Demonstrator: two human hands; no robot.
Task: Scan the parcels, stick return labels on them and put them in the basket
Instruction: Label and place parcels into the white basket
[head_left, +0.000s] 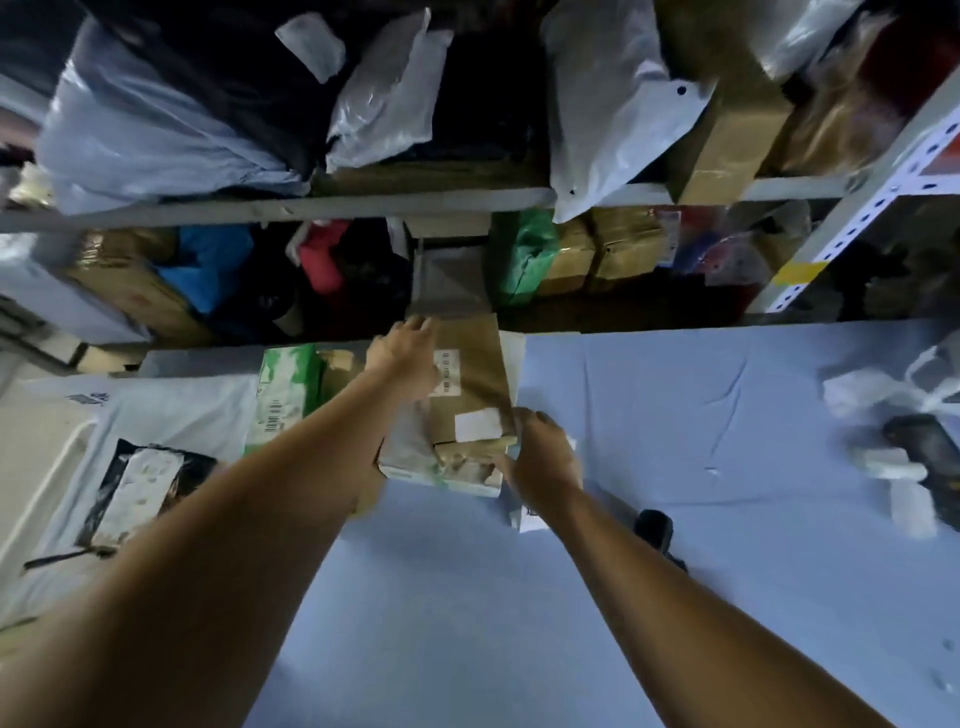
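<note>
A brown paper-wrapped parcel (475, 379) with a white address label and a small white sticker lies on top of a pale green-and-white box (441, 470) at the far middle of the blue table. My left hand (408, 358) grips the parcel's far left edge. At its near right corner, my right hand (543, 457) holds the parcel stack. A black handheld scanner (655, 530) lies on the table just right of my right forearm, partly hidden by it.
A green-and-white box (283, 395) stands left of the stack. A black mailer with a white label (140, 488) lies at the far left. A tape dispenser (914, 457) sits at the right edge. Metal shelves (363, 205) crammed with bags and cartons rise behind the table.
</note>
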